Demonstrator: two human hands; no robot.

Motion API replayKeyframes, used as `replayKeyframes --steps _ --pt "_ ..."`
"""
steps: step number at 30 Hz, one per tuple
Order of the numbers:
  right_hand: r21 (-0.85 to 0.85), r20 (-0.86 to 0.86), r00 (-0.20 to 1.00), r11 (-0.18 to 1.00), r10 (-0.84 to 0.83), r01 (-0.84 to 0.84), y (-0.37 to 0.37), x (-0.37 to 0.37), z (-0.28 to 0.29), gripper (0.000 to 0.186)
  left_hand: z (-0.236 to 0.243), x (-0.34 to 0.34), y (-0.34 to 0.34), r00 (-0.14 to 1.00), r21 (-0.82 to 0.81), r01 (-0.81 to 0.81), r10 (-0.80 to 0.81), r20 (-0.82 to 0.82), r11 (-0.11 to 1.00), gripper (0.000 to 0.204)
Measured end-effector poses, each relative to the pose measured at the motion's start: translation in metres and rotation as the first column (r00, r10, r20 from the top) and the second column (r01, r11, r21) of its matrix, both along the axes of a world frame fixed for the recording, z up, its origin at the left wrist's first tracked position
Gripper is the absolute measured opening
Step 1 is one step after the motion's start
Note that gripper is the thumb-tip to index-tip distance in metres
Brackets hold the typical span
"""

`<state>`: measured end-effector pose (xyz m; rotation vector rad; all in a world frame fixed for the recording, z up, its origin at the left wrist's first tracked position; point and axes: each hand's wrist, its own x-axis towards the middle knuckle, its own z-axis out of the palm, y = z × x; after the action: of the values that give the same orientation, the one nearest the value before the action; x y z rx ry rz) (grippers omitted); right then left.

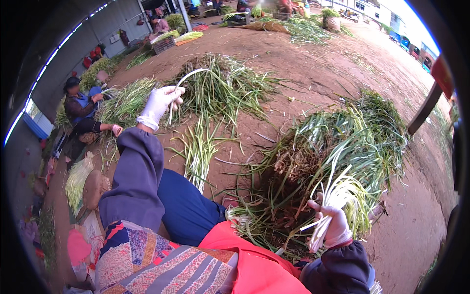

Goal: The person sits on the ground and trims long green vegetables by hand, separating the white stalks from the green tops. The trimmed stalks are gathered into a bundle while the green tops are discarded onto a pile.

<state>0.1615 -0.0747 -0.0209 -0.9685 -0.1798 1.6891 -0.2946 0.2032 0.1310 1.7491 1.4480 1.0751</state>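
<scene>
My left hand (161, 105), in a pale glove, is raised left of centre, its fingers pinched on a thin white-green stalk (190, 74) that curves up to the right. My right hand (330, 223), also gloved, grips a bunch of pale stalks (338, 198) at the lower right, with green leaves hanging from it. Behind that hand lies a big heap of leafy greens with brown roots (298, 154). Another heap (220, 85) lies beyond my left hand, and a loose spread of paler stalks (198, 152) lies on the dirt below it.
A co-worker (78, 105) sits at the left among greens. Other workers (159, 24) and crates (164, 45) are at the back. A dark post (423, 108) stands at the right. A bundle of pale stalks (77, 181) lies left of my legs on the dirt ground (333, 68).
</scene>
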Motion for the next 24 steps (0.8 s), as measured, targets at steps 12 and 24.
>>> replayKeyframes --steps 12,24 --pt "-0.064 0.059 0.998 0.998 -0.013 0.017 0.002 -0.009 0.001 0.063 -0.178 -0.116 0.011 0.321 -0.419 -0.046 -0.384 -0.866 0.907 0.038" --pt "-0.076 0.119 0.992 0.996 -0.040 0.049 0.001 -0.016 0.009 0.066 -0.214 -0.090 0.020 0.118 -0.513 0.105 -0.523 -0.844 0.852 0.045"
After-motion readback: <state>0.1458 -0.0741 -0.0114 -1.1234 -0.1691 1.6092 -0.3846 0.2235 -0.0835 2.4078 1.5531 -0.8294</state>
